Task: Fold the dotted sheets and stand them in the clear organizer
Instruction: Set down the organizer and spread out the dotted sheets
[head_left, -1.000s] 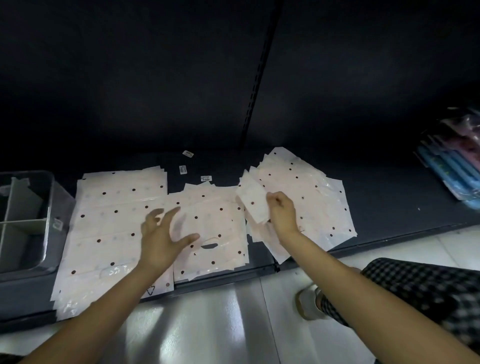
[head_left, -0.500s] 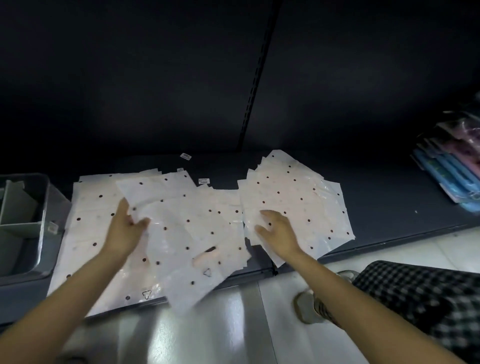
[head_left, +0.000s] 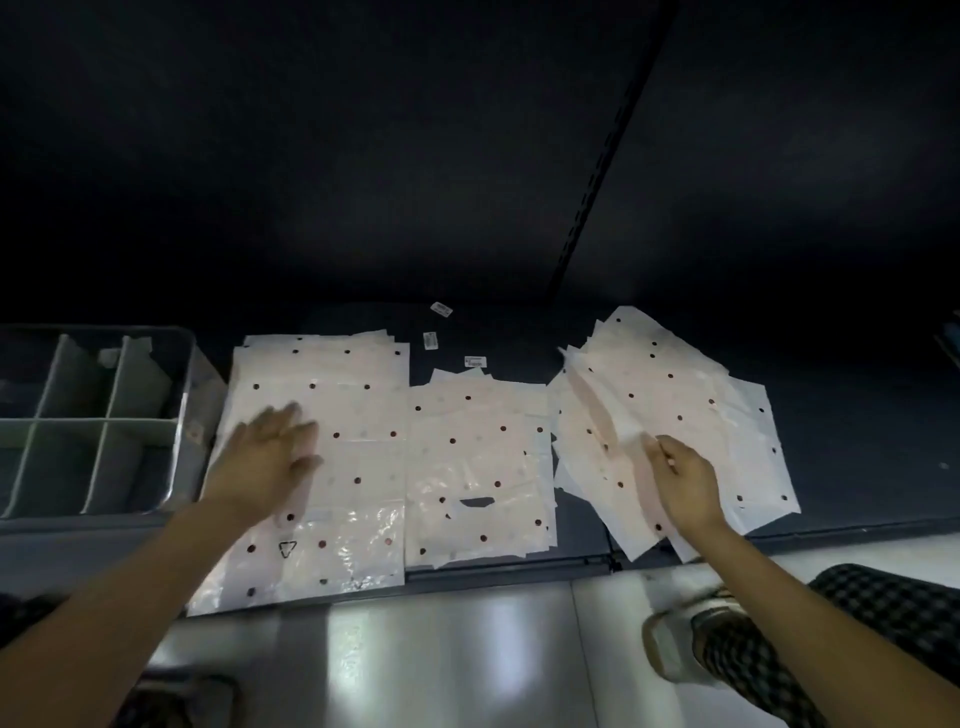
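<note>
Dark shelf (head_left: 857, 415) bearing three spreads of dotted sheets: left stack (head_left: 353, 467) long axis running front to back, middle stack (head_left: 478, 467), right stack (head_left: 691, 415) skewed, long axis slanting toward the back left. Clear organizer (head_left: 93, 421) at far left, just beside the left stack, nearer the left hand. Left hand (head_left: 270, 457) spread flat, blurred, over the left stack; right hand (head_left: 685, 483) pinching a sheet edge on the right stack.

Single head view — looking forward, down, close over the shelf (head_left: 841, 415).
</note>
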